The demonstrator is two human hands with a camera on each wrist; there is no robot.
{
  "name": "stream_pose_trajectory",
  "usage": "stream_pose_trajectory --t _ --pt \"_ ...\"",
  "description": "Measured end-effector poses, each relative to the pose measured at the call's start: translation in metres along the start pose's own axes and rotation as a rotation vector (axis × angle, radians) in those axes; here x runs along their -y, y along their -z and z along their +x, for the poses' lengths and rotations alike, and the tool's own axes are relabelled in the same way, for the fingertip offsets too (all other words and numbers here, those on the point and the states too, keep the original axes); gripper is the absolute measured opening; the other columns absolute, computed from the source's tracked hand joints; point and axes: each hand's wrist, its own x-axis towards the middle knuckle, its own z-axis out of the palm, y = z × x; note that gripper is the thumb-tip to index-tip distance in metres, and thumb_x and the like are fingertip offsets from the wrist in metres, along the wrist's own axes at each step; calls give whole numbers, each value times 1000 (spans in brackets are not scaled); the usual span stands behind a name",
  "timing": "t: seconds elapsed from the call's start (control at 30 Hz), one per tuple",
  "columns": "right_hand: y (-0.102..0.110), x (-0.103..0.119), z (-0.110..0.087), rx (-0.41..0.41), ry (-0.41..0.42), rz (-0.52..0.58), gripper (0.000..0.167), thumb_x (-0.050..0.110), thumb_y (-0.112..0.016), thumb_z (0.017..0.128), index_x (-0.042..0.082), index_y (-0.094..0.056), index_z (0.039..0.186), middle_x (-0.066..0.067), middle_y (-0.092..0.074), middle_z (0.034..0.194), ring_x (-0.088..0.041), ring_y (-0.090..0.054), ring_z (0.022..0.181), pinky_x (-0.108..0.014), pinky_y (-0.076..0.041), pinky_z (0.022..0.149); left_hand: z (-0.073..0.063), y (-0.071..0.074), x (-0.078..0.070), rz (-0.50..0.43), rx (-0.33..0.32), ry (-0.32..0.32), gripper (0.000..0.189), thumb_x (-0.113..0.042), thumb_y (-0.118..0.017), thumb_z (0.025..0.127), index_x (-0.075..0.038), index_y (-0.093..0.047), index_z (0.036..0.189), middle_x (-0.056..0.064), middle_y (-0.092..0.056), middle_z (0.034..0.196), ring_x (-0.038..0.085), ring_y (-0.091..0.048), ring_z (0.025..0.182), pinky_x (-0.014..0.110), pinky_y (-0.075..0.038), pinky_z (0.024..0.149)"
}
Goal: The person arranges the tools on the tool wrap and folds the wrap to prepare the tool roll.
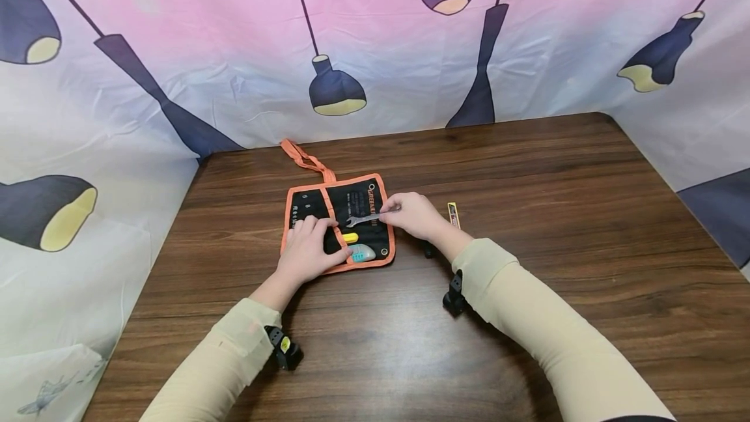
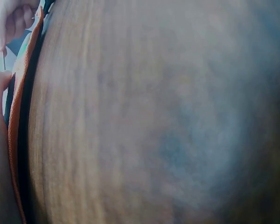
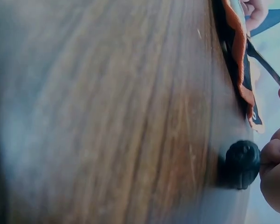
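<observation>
A black tool pouch (image 1: 377, 239) with orange edging lies spread on the table. My left hand (image 1: 307, 249) rests on its left part, fingers at the orange pocket edge and thumb beside a grey and teal tool handle (image 1: 363, 253). My right hand (image 1: 413, 213) pinches the rear end of a small open-end wrench (image 1: 366, 219). The wrench's open jaw points left, close to the pocket edge and the left fingertips. Seen from the right wrist, the wrench (image 3: 268, 67) slants down to the pouch's rim (image 3: 240, 56). A yellow handle (image 1: 350, 238) sticks out of the pocket.
An orange strap (image 1: 307, 160) trails from the pouch toward the back edge. Behind the right wrist lies a narrow piece with a yellow label (image 1: 454, 215). A black rounded object (image 3: 242, 163) stands under the right hand. A patterned cloth (image 1: 387, 90) hangs behind the wooden table (image 1: 562, 213).
</observation>
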Motion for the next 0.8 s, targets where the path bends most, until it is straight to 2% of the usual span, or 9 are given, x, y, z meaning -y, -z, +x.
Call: stream_pose_trajectory --t 0.37,0.53,0.8 --pt "-7 10 7 53 82 -138 18 31 -61 89 17 -70 97 6 -66 86 -12 -55 73 -30 -44 69 1 -2 0 17 -7 -9 65 -62 -62 76 -14 -59 119 7 -48 99 26 -41 85 43 -34 75" --pt "-9 10 11 70 95 -153 16 30 -61 89 18 -70 95 7 -67 86 -12 -56 78 -30 -44 73 0 -2 0 26 -6 -13 66 -63 -61 76 -15 -59 120 7 -49 99 25 -40 84 41 -33 74" --pt "-13 11 18 99 113 -172 18 31 -61 89 18 -69 98 8 -66 79 -14 -53 73 -29 -42 70 0 -1 2 21 -17 -18 65 -62 -62 75 -15 -59 120 6 -48 98 24 -39 83 42 -33 75"
